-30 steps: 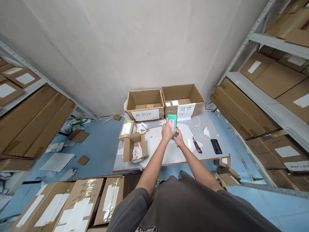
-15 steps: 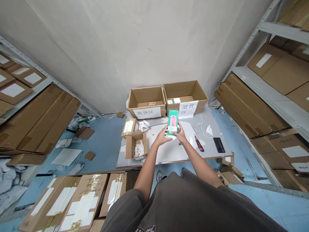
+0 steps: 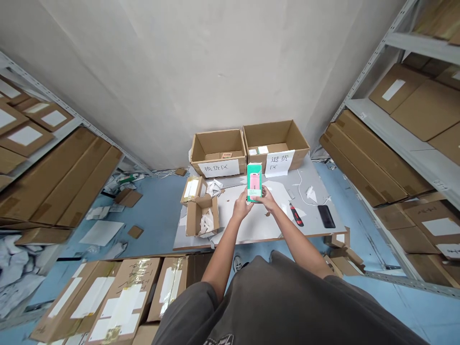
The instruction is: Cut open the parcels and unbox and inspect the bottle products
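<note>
A small green box with a pink picture on its face [image 3: 254,180] stands upright above the low grey table [image 3: 316,182]. My left hand [image 3: 240,208] grips its lower left edge. My right hand [image 3: 269,200] holds its lower right edge. Both hands have fingers curled round the box bottom. Behind the box stand two open cardboard cartons with white paper labels, the left carton [image 3: 218,152] and the right carton [image 3: 276,141].
A red utility knife [image 3: 296,214] and a black phone [image 3: 326,216] lie right of my hands. A small open cardboard box [image 3: 200,215] sits at the table's left. A white cable [image 3: 301,182] trails at the back right. Shelves of cartons flank both sides; taped boxes [image 3: 122,297] stand near me.
The green box has been lifted slightly off the table, turned to face me, and shifted a little left. Both hands now hold it by its lower edges.
</note>
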Demonstrator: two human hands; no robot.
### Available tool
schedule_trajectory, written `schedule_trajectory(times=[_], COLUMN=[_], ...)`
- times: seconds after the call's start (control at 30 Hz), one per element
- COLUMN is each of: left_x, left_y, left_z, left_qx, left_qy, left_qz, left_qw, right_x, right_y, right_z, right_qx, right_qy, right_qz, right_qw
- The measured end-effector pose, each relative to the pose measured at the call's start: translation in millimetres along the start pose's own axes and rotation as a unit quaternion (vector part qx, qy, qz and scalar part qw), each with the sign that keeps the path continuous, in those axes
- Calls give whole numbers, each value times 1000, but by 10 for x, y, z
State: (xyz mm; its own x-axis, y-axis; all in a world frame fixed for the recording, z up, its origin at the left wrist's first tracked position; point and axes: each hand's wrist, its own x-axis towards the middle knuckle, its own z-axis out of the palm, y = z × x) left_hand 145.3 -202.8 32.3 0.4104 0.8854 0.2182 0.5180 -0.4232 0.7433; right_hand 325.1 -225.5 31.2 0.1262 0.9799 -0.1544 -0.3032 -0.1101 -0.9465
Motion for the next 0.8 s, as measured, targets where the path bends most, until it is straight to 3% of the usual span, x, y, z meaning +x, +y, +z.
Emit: schedule_trajectory(times=[0.17,0.6,0.8], left_x=[-51,-134,-154], left_y=[17,11,-8], left_z=[20,18,44], left_qx=[-16,-16,-31], left_qy=[7,16,22], left_qz=[14,22,-21], left_qw=[1000,1000,999], right_x=[0,30,28], right_y=[33,150,139], right_z=[-26,-57,-50], right_qx=[-18,-2,-43], right_qy=[-2,-24,-38], right_qz=[-26,-7,-7], right_qw=[999,1000,998])
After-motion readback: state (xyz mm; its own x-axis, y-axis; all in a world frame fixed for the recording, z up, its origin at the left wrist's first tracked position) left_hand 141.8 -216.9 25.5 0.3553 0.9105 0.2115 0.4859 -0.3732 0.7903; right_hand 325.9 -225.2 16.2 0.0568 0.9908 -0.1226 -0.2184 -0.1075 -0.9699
